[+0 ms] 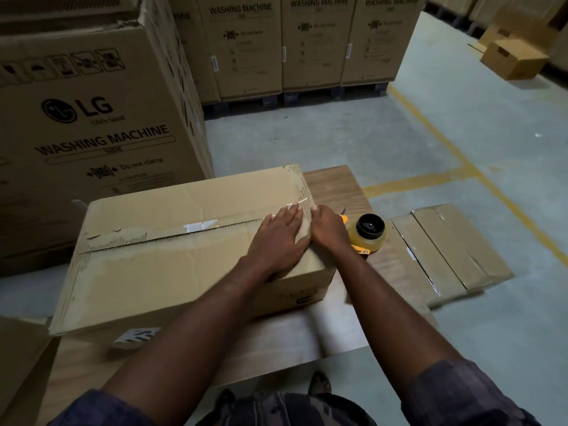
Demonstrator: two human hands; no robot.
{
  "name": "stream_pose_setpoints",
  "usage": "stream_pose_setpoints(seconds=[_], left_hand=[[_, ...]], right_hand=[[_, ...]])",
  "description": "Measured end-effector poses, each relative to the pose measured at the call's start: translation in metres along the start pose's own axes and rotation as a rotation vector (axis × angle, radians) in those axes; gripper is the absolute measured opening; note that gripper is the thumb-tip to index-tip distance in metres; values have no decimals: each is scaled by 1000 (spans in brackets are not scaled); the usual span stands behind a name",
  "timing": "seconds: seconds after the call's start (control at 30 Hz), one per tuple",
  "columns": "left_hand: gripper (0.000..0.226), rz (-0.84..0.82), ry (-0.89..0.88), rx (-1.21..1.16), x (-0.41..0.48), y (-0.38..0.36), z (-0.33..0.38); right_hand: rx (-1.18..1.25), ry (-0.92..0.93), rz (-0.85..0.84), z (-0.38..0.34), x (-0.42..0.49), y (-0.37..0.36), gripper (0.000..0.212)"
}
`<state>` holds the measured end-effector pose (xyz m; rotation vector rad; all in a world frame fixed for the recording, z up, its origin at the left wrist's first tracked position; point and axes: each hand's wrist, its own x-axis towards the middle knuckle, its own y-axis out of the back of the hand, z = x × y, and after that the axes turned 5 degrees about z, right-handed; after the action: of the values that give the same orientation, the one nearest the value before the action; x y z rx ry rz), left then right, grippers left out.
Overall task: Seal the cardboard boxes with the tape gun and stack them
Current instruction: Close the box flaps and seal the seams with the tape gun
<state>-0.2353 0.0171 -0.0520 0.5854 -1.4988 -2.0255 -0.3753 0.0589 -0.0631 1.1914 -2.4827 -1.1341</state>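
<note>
One cardboard box (172,259) on one wooden table (332,186), top flaps closed, centre seam running left to right, torn old tape along it. Two hands at the box's right end. Left hand (276,238) flat on the top beside the seam, fingers straight. Right hand (329,226) touching the left at the right top edge, fingers curled round the handle of one tape gun (367,233), with the tape roll just off the box's right side, over the table. One large washing-machine carton (92,133) close behind the box on the left. Three more cartons (316,44) in a back row on dark pallets. One small box (516,58) at far right. One bundle of flattened cartons (445,250) on the floor at the table's right edge. Open concrete floor with a yellow line (455,155) to the right and past the table's far edge.
</note>
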Motion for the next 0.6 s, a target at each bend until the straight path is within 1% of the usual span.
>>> stream_pose_setpoints(seconds=[0.13,0.23,0.3,0.33,0.4,0.43,0.5,0.57,0.6], left_hand=[[58,43,58,-13,-49,17,-63],[60,110,151,5,-91,28,-116],[61,113,216,26,-107,30,-135],[61,108,229,40,-109,30,-137],[62,100,242,58,-102,25,-129],[62,107,248,64,-98,23,-124],[61,122,233,76,-95,21,-121],[62,109,179,61,-99,24,-128],[63,105,148,36,-104,25,-135]], right_hand=[[-163,42,101,-4,-7,-1,40],[-230,70,182,-4,-11,-3,35],[-310,60,214,-13,-14,-7,26],[-370,61,219,-21,-16,-12,26],[-425,156,219,-46,-28,-30,48],[-386,266,182,-62,-40,-43,55],[-230,472,20,-90,-73,-77,51],[-196,535,-150,-104,-100,-105,53],[-244,532,-184,-106,-108,-114,58]])
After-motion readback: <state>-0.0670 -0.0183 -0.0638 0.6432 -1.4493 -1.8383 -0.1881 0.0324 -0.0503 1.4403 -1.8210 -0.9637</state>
